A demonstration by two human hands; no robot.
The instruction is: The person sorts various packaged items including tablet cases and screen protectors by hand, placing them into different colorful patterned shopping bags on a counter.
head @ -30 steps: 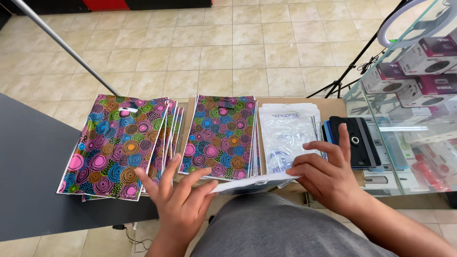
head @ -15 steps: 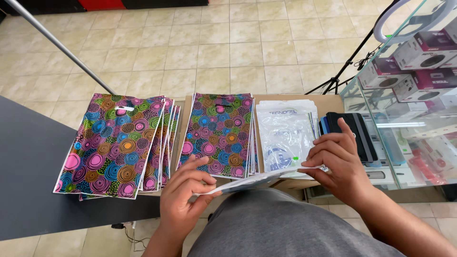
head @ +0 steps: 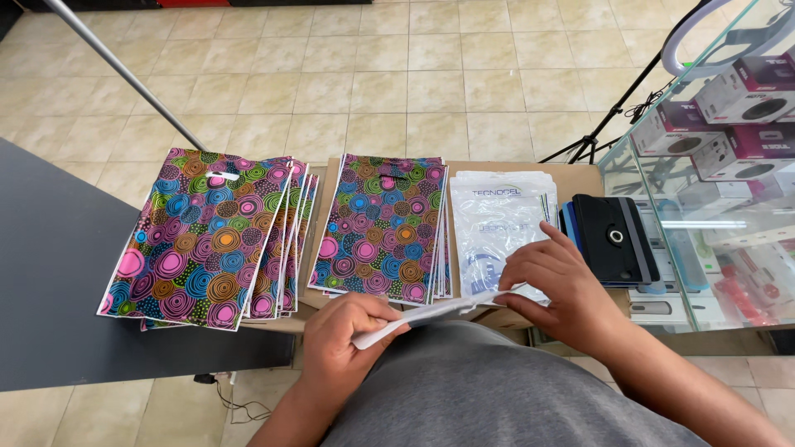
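Lower centre of the frame, nearest the camera: both hands hold one flat white pouch (head: 431, 313) edge-on, just above the lap and at the near edge of the cardboard-topped table (head: 580, 175). The left hand (head: 344, 331) is curled, thumb and fingers pinching the pouch's left end. The right hand (head: 555, 290) lies over the right end, fingers pressed together and bent down onto it, thumb underneath as far as can be seen. The pouch sags slightly between the two grips. Judged step: one pouch is lifted clear of the stack and is being handled or readied between the hands; whether its mouth is open cannot be told from this angle. Just beyond the right hand, right of centre, lies the stack of clear-and-white pouches (head: 497, 223), partly covered by the fingers. Left of it, at centre, touching or nearly so, is a pile of multicoloured circle-patterned bags (head: 381, 228) with die-cut handles. Further left, a second, fanned pile of patterned bags (head: 203, 236) overlaps the dark grey table (head: 50, 281). Right of the pouches sit dark tablet cases (head: 613, 238), then a glass display case (head: 720, 182) with boxed goods. Far: tiled floor (head: 373, 74), a tripod leg, a slanting pole. Judgement on the next move: it calls for a firm two-handed pinch and a level pouch, since the film is limp and bends easily.
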